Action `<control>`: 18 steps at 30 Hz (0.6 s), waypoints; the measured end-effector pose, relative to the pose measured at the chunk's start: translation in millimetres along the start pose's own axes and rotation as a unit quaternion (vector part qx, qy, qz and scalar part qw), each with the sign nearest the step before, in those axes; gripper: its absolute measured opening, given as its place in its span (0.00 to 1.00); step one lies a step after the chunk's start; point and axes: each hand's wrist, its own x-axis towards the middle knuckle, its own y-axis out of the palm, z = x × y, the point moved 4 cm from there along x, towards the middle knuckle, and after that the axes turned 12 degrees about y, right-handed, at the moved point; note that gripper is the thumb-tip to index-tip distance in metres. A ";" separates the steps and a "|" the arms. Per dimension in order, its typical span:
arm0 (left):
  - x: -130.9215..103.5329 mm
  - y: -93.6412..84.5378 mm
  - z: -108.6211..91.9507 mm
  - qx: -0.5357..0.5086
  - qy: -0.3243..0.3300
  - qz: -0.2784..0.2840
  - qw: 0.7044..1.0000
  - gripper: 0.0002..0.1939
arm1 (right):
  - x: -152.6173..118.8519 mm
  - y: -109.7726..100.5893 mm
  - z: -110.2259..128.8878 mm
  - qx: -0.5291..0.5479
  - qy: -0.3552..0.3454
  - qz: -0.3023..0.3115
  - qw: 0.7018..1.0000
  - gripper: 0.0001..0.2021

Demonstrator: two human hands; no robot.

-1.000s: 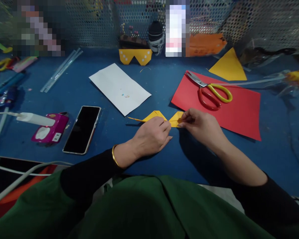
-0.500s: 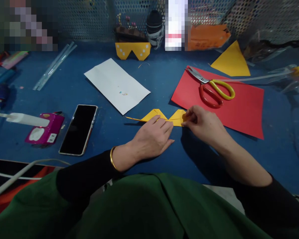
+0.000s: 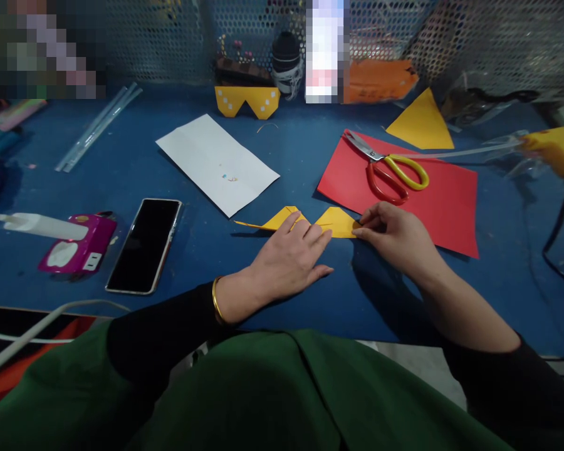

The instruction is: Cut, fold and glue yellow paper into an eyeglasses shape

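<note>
A folded yellow paper piece (image 3: pixel 341 220) with two peaked parts lies on the blue table, and a thin strip of it sticks out to the left. My left hand (image 3: pixel 289 255) rests flat across its middle, fingers stretched out, covering part of the folds. At the paper's right end, my right hand (image 3: pixel 395 237) has thumb and forefinger closed on the edge. Just behind that hand lies red paper (image 3: pixel 444 213), with scissors (image 3: pixel 380 156) with one red and one yellow handle on top. Farther back stands a yellow mask-shaped cutout (image 3: pixel 247 100) with pale squares.
White paper (image 3: pixel 216 163) lies behind my left hand; a phone (image 3: pixel 145 244) and a magenta device (image 3: pixel 82 241) are to the left. Clear sticks (image 3: pixel 98 128) lie at back left. A yellow triangle (image 3: pixel 423 122) and a yellow glue gun (image 3: pixel 554 147) are at the right.
My right hand has shifted slightly right along the yellow paper, showing more of its right part. My left hand stays pressed on it. The view has swung a little to the right.
</note>
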 end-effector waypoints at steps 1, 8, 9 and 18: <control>0.1 0.0 0.0 0.000 -0.001 0.003 1.000 0.34 | 0.3 -0.4 0.4 -0.005 -0.001 -0.003 1.000 0.06; -1.2 -0.2 -0.8 -0.001 -0.007 0.016 1.000 0.33 | 2.1 2.4 5.8 -0.056 -0.036 -0.025 0.997 0.09; -1.4 -0.1 -0.8 -0.002 -0.007 0.017 1.000 0.33 | 2.0 2.9 5.7 -0.068 -0.050 -0.035 0.996 0.09; 7.0 0.3 -6.3 0.012 -0.015 0.040 0.999 0.38 | -4.0 8.0 2.2 -0.066 -0.103 -0.088 0.989 0.07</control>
